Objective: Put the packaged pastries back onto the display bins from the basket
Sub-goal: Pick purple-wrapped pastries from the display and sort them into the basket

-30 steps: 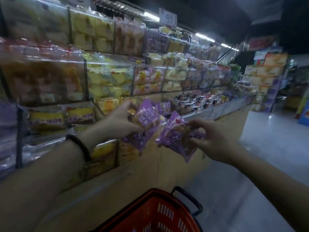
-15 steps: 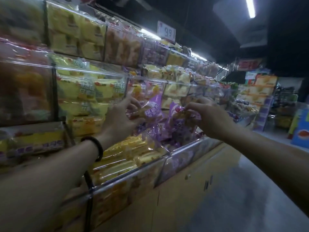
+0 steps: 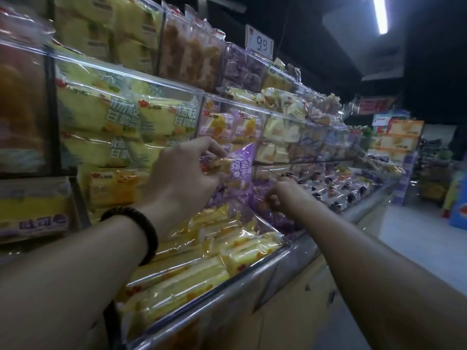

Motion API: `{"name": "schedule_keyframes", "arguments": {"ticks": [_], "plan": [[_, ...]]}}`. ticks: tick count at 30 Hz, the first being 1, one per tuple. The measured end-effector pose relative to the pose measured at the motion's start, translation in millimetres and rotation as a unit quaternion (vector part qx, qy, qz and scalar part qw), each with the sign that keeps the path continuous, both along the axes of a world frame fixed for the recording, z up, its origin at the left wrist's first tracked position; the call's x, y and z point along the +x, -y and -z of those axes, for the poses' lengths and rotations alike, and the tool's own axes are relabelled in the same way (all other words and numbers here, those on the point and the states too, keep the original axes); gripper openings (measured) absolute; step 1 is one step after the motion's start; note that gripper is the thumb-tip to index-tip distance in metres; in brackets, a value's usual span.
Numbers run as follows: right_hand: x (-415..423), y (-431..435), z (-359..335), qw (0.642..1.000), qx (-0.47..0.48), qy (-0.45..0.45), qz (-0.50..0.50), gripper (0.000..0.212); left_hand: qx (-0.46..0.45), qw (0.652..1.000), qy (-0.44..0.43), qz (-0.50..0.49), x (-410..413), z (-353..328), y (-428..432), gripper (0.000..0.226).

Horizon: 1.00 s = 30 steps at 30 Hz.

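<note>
My left hand (image 3: 187, 173) grips a purple packaged pastry (image 3: 241, 164) and holds it upright in front of the middle shelf, above the bin of purple packets (image 3: 275, 224). Lower and to the right, my right hand (image 3: 280, 195) reaches down into that bin, its fingers curled round a second purple packet (image 3: 259, 198) that lies among the others. A dark bracelet (image 3: 141, 231) circles my left wrist. The basket is out of view.
Yellow packaged cakes (image 3: 202, 261) fill the bin nearest me, behind a metal front rail (image 3: 252, 276). Clear-fronted shelves (image 3: 131, 79) of pastries rise at left, with a 9.9 price sign (image 3: 260, 42) on top. The aisle floor (image 3: 417, 238) runs along the right.
The view has moved closer to the shelves and the basket has dropped out of sight. My right hand has gone down into the purple bin with its packet; my left hand has risen slightly.
</note>
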State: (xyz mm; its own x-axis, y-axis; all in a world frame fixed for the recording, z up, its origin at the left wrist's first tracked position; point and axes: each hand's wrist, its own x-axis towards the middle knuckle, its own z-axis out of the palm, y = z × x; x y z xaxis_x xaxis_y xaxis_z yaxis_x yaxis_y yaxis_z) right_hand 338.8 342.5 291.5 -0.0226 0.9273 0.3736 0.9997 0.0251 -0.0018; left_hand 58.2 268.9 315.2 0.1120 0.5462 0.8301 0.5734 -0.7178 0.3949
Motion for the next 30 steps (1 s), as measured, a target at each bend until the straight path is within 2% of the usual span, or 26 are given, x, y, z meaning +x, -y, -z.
{"name": "schedule_keyframes", "arguments": {"ticks": [4, 7, 10, 11, 13, 15, 17, 22, 25, 28, 30], "plan": [[4, 5, -8, 0.999, -0.035, 0.009, -0.014, 0.065, -0.012, 1.000, 0.008, -0.006, 3, -1, 2, 0.037], [-2, 28, -35, 0.994, 0.057, -0.068, -0.060, 0.063, -0.028, 0.999, 0.023, 0.004, 5, -2, 5, 0.037], [-20, 66, -71, 0.952, 0.170, -0.171, -0.187, 0.061, -0.033, 0.999, 0.034, 0.012, 7, -3, 7, 0.039], [-27, 79, -82, 0.944, 0.179, -0.161, -0.226, 0.063, -0.035, 0.999, 0.037, 0.015, 7, -4, 7, 0.039], [-36, 97, -98, 0.950, 0.161, -0.061, -0.260, 0.066, -0.039, 0.998, 0.042, 0.035, 8, -6, 10, 0.040], [-43, 105, -105, 0.957, 0.133, 0.033, -0.257, 0.060, -0.041, 0.996, 0.051, 0.066, 9, -8, 14, 0.038], [-48, 109, -106, 0.955, 0.129, 0.067, -0.258, 0.047, -0.041, 0.992, 0.058, 0.102, 11, -11, 20, 0.038], [-38, 114, -109, 0.965, 0.141, 0.024, -0.220, 0.026, -0.102, 0.984, 0.060, 0.130, 11, -16, 24, 0.051], [-19, 109, -104, 0.980, 0.142, -0.040, -0.132, 0.020, -0.133, 0.983, 0.066, 0.105, 10, -14, 22, 0.035], [-9, 98, -85, 0.993, 0.086, -0.064, -0.055, 0.018, -0.167, 0.983, 0.011, 0.081, 6, -8, 20, 0.012], [-14, 89, -68, 0.997, 0.035, -0.060, -0.041, 0.018, -0.171, 0.983, -0.013, 0.066, 5, -5, 19, 0.013]]}}
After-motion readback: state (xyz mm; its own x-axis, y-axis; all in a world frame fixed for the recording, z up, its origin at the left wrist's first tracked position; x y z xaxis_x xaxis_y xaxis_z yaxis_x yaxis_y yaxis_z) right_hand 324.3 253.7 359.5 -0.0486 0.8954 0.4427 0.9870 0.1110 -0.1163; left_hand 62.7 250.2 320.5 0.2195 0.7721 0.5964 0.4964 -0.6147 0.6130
